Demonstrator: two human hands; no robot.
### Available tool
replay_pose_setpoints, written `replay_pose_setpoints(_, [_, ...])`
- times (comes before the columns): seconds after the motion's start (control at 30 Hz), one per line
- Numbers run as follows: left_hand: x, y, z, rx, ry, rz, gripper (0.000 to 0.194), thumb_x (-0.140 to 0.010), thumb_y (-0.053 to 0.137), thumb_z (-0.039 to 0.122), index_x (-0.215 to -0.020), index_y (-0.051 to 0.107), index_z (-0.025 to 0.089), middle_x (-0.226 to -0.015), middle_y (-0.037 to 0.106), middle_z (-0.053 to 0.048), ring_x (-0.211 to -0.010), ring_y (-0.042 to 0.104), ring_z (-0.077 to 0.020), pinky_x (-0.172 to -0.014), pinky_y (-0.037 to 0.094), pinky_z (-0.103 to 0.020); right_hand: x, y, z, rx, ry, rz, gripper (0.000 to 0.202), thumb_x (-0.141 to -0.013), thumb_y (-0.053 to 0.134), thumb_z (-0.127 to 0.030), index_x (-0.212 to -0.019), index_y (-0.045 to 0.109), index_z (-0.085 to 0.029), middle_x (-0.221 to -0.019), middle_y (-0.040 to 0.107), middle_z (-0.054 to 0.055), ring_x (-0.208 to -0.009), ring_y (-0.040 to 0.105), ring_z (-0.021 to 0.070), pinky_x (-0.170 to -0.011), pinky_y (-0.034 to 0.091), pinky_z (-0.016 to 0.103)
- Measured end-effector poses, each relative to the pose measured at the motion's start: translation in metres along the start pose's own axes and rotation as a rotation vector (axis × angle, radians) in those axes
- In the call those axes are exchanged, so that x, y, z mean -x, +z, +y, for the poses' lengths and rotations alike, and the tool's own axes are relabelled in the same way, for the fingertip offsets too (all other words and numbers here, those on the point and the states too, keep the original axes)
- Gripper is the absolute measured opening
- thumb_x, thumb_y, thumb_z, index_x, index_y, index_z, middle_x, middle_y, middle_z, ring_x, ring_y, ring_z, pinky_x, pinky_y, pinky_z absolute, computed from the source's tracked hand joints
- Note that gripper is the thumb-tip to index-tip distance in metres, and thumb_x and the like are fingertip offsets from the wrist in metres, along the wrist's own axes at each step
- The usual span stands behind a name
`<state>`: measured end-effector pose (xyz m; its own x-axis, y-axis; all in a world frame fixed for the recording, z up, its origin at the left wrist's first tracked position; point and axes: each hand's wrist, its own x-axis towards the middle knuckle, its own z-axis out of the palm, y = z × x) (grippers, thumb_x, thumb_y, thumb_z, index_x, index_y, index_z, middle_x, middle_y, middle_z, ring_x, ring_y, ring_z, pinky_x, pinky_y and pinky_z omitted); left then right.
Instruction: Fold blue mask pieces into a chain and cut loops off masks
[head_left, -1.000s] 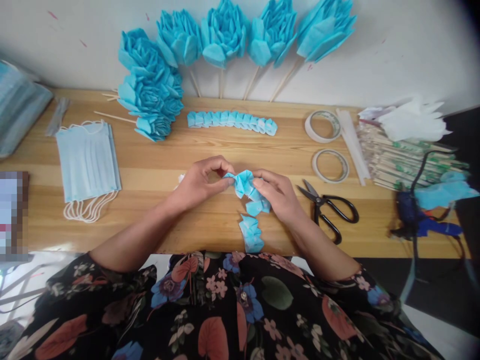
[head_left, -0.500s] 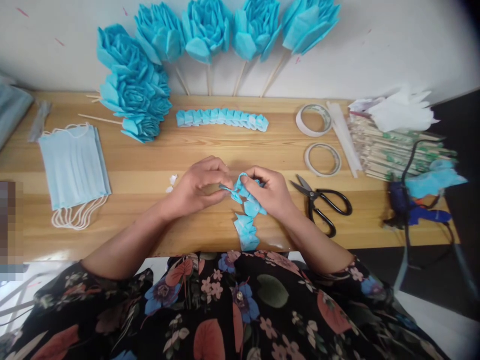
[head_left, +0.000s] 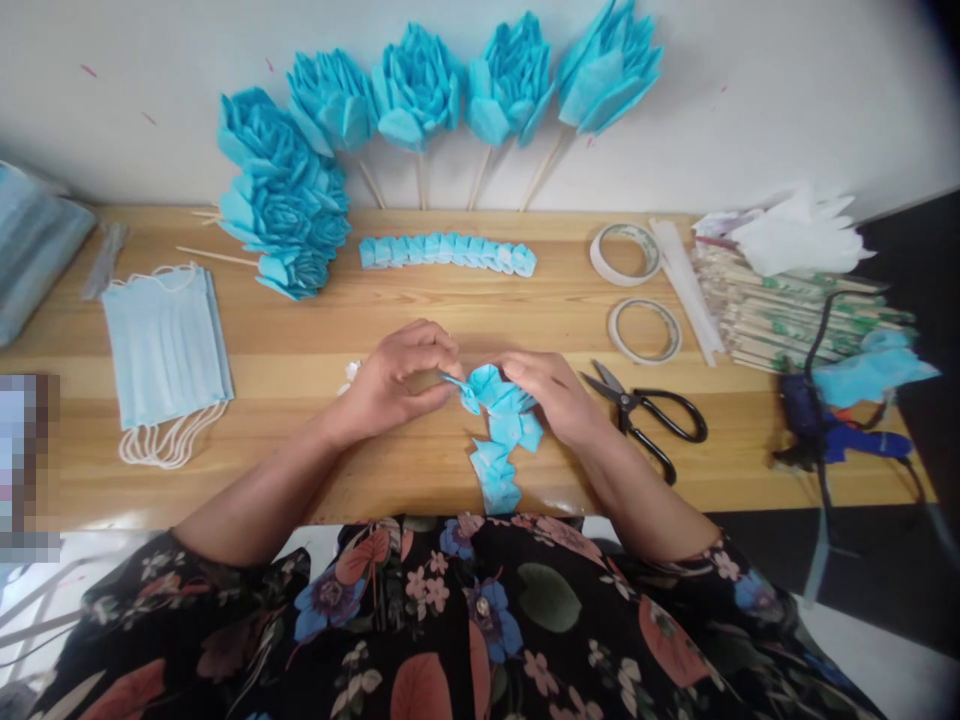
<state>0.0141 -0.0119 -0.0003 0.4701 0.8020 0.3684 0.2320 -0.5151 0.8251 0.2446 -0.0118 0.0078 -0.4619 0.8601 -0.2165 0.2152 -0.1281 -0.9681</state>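
Observation:
My left hand point(head_left: 401, 375) is closed in a pinch on the thin end of a strip of blue folded petals point(head_left: 491, 392), just above the table. My right hand point(head_left: 551, 395) is at the strip's other side, thumb and fingers close together at its upper edge; its lower fingers are hidden. The petals near my right hand are spread in a curve. Below them, toward the table's front edge, a short run of folded blue petals point(head_left: 496, 480) hangs down or lies on the wood; I cannot tell which. Small white scraps point(head_left: 352, 371) lie beside my left hand.
A pleated blue strip point(head_left: 446, 252) lies behind my hands. Blue flowers on sticks point(head_left: 420, 85) lean at the wall; more flowers point(head_left: 281, 210) lie left. Face masks point(head_left: 166, 345), tape rolls point(head_left: 626, 253), black scissors point(head_left: 637, 410), wrapped chopsticks point(head_left: 780, 315) and a blue glue gun point(head_left: 862, 440) surround the work.
My right thumb has slid back from the top of the petals, so more of the strip shows. My left hand keeps its pinch. The whole view has shifted slightly.

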Motion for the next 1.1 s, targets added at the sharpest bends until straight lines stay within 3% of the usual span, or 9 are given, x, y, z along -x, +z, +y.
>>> replay_pose_setpoints(0.1, [-0.001,0.001,0.002,-0.019,0.039,-0.012,0.003,-0.088,0.067,0.018,-0.088,0.070,0.019,-0.089,0.066,-0.007,-0.086,0.062,-0.0169,-0.078,0.049,-0.030,0.000,0.002,-0.002,0.074,-0.008,-0.028,0.031,-0.086,0.058,-0.045,-0.084,0.071,-0.017,-0.074,0.069,0.002,-0.065,0.058,0.0142,-0.060,0.044,0.025])
replay_pose_setpoints(0.3, [-0.001,0.006,0.001,-0.089,0.114,-0.015,0.005,-0.089,0.064,0.017,-0.085,0.068,0.018,-0.086,0.067,-0.007,-0.084,0.062,-0.0169,-0.076,0.048,-0.030,-0.002,0.012,0.002,0.255,-0.088,0.033,0.018,-0.080,0.060,-0.031,-0.078,0.069,-0.016,-0.067,0.063,0.000,-0.062,0.051,0.0116,-0.057,0.039,0.023])
replay_pose_setpoints(0.57, [0.000,0.004,0.001,-0.046,0.112,-0.009,0.005,-0.089,0.065,0.018,-0.083,0.066,0.018,-0.086,0.068,-0.007,-0.083,0.062,-0.0169,-0.076,0.049,-0.030,-0.003,0.004,0.007,0.169,-0.047,-0.089,0.031,-0.081,0.068,-0.047,-0.082,0.070,-0.016,-0.071,0.064,0.000,-0.065,0.053,0.0132,-0.059,0.041,0.024])
replay_pose_setpoints(0.83, [0.000,0.002,0.001,0.012,0.097,-0.109,0.009,-0.088,0.065,0.024,-0.082,0.067,0.019,-0.086,0.071,-0.008,-0.084,0.063,-0.0184,-0.082,0.050,-0.035,-0.006,-0.002,0.011,0.244,-0.012,-0.158,0.027,-0.080,0.065,-0.043,-0.081,0.069,-0.016,-0.064,0.056,-0.003,-0.059,0.046,0.0112,-0.056,0.037,0.023])
replay_pose_setpoints(1.1, [0.000,0.003,-0.001,-0.065,0.134,-0.122,0.008,-0.088,0.064,0.025,-0.082,0.068,0.020,-0.084,0.072,-0.007,-0.082,0.063,-0.0185,-0.081,0.046,-0.034,-0.004,0.009,0.008,0.384,-0.166,-0.005,0.017,-0.075,0.058,-0.031,-0.064,0.056,-0.018,-0.059,0.046,-0.005,-0.060,0.040,0.0099,-0.056,0.031,0.023])
